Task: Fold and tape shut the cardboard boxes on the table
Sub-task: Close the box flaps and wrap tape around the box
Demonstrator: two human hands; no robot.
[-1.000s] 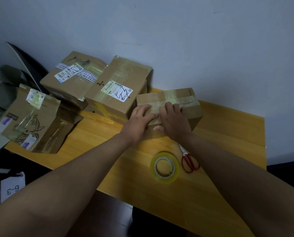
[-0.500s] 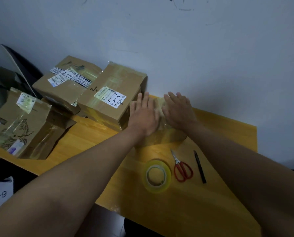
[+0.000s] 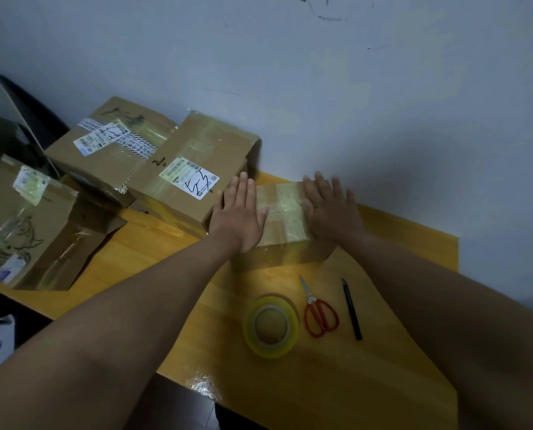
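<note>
Cardboard box in hand: the small box lies flat on the yellow table, near the wall, just right of the labelled box and touching or nearly touching it.
Left hand: the left hand lies flat on the box's left part, fingers straight and together, gripping nothing.
Right hand: the right hand lies flat on the right part, fingers spread and straight, also holding nothing.
What changed: a second ago both hands crowded the middle of the near edge; half a second ago they lay side by side over the centre; now they sit apart, so the strip of tape across the top shows between them.
Meaning: this reads as a smoothing stroke outward from the seam, pressing the tape down; the box looks closed and sealed on top.
Tools: the tape roll, red scissors and black pen lie untouched on the near side of the table.
Other boxes: the box with striped tape appears taped; the box with the drawing, at the left edge, shows a loose flap and probably comes next.
</note>
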